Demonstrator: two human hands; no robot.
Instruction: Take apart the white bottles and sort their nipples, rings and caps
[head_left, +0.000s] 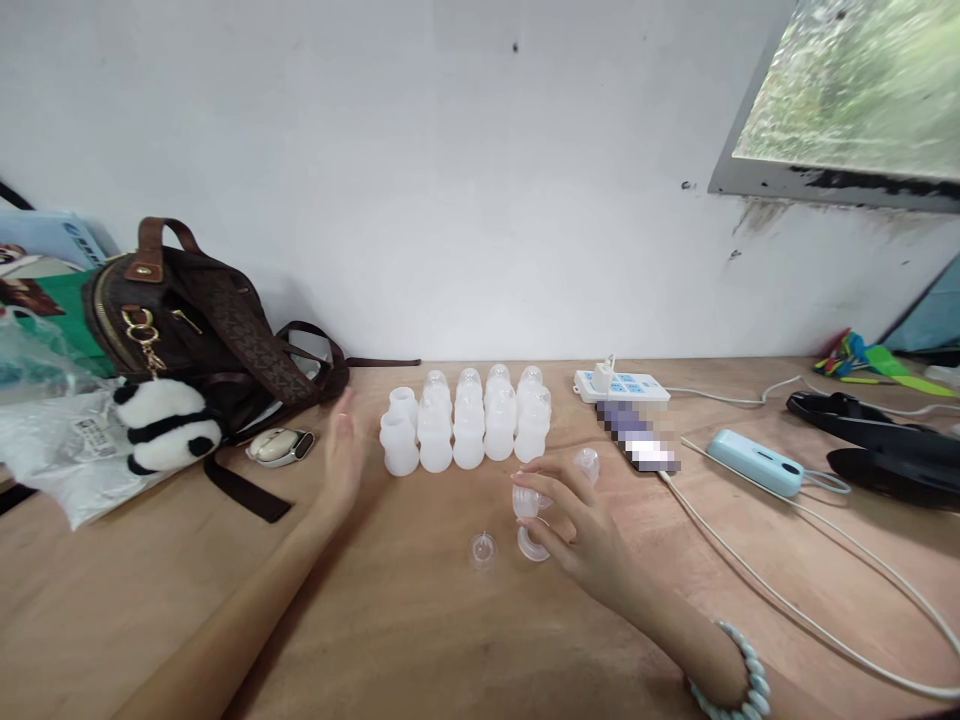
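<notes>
My left hand (343, 455) is upright on its edge over the table, fingers stretched out and holding nothing, left of the bottles. My right hand (574, 525) pinches a clear dome cap (525, 502) between thumb and fingers. Just below that cap lies a translucent ring (534, 543), partly covered by the hand. A clear bottle nipple (482, 550) rests on the wood to its left. Another clear dome cap (587, 464) sits behind my right hand. White baby bottles (469, 445) stand in two rows; most wear clear caps, but the leftmost pair (400, 447) has open necks.
On the left are a brown backpack (225, 310) with a panda charm (166, 428), a plastic bag (56, 450) and a watch (281, 447). A power strip (637, 388), phone (634, 437), blue power bank (754, 462) and white cable (757, 570) lie right. A wall (450, 200) stands behind.
</notes>
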